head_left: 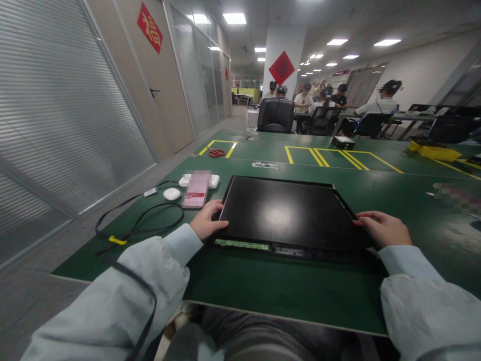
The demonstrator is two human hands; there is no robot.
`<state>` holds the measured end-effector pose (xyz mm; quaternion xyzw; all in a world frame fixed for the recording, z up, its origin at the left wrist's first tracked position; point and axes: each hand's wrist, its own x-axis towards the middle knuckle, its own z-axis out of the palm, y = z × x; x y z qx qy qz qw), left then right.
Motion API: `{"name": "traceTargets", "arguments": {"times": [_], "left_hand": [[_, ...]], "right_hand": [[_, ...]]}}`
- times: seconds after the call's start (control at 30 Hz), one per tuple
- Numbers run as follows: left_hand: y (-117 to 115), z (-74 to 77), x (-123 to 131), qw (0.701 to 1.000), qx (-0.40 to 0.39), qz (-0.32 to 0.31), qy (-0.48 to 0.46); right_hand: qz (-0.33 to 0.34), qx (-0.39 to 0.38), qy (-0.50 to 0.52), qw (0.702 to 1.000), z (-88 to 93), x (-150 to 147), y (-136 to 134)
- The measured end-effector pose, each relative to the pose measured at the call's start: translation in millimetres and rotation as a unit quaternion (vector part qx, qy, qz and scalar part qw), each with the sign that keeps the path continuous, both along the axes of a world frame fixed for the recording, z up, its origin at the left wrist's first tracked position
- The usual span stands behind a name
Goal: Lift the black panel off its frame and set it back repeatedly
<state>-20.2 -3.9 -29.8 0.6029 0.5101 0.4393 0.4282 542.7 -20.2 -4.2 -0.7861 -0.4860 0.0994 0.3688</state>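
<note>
A dark flat display panel (285, 210) lies screen up on the green table, light glinting off its middle. Along its near edge a green circuit board strip (242, 245) is exposed. My left hand (208, 219) grips the panel's left edge, thumb on top and fingers curled toward the side. At the right edge, my right hand (383, 228) pinches the rim between thumb and fingers. The undersides of both grips are hidden.
Left of the panel are a phone (196, 193), a white rounded case (172, 194) and a black strap (150, 228). Farther back lie red-handled scissors (216, 152), a small black box (343, 143) and a yellow item (434, 150). Several people sit at tables beyond.
</note>
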Motion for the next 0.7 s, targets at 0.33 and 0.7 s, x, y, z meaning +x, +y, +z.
{"name": "traceTargets", "arguments": {"times": [0.33,0.7], "left_hand": [[-1.9,0.9,-2.5,0.996,0.035,0.014,0.082],[9.9,-19.0,-2.9,0.991,0.069,0.046,0.104]], "right_hand": [[-0.01,-0.017,-0.002,1.0,8.5,-8.7,-1.9],[-0.008,-0.008,0.005,1.0,10.1,-11.3,-3.2]]}}
